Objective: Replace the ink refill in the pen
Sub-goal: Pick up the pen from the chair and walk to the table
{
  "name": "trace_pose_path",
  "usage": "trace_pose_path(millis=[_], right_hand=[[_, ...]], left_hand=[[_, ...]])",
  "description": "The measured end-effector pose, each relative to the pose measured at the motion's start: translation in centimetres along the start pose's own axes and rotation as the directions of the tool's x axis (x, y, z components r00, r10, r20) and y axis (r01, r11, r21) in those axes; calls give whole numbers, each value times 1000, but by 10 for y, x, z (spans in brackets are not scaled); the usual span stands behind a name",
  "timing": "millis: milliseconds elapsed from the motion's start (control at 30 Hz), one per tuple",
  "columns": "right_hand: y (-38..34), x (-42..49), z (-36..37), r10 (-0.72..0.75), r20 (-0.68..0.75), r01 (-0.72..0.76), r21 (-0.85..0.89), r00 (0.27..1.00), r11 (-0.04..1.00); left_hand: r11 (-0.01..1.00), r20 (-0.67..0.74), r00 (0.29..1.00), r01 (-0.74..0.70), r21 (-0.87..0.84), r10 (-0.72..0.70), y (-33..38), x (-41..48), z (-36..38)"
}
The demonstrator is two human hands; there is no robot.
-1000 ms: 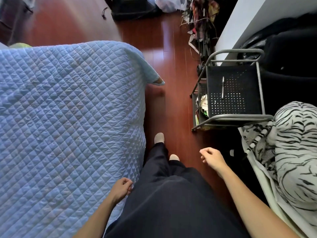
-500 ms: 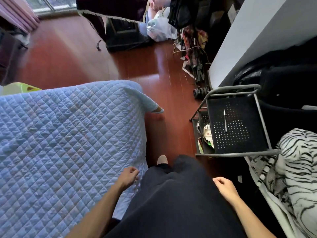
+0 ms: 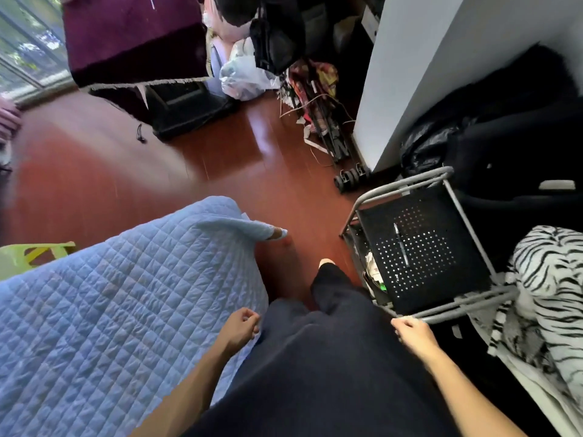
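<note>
A slim dark pen (image 3: 401, 244) lies lengthwise on the perforated black top shelf of a grey-framed cart (image 3: 440, 315) at the right. My right hand (image 3: 412, 336) hangs just below the cart's near rail, fingers loosely curled, holding nothing. My left hand (image 3: 240, 327) hangs beside my dark trousers at the edge of the blue quilt, fingers also loosely curled and empty. No separate ink refill can be seen.
A blue quilted bed cover (image 3: 104, 310) fills the left. Red wooden floor (image 3: 220, 159) runs ahead between bed and cart. A zebra-striped fabric (image 3: 549, 288) lies at the right. Bags, cables and a folded stroller (image 3: 321, 121) clutter the far side by a white wall (image 3: 419, 58).
The view has tilted upward and forward, so more of the room shows. The cart now sits lower right, closer to my right hand. Both hands stay curled and empty.
</note>
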State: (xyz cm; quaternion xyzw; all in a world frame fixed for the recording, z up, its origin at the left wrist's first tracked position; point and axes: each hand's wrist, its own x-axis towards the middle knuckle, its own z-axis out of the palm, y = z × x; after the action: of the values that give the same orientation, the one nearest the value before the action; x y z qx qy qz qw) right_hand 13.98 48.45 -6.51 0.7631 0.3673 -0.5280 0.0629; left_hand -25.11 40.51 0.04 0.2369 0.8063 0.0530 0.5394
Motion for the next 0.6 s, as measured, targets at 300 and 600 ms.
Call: trace_pose_path(millis=[300,600], right_hand=[[-100,25,-7,-95,-96,113,212,991,971],[-111,38,-11,94,-215,-10,362,972,932]], left_hand=[[939,44,999,8,343,-25,41,33,-37],[880,213,976,-130,457,34,125,118,-52]])
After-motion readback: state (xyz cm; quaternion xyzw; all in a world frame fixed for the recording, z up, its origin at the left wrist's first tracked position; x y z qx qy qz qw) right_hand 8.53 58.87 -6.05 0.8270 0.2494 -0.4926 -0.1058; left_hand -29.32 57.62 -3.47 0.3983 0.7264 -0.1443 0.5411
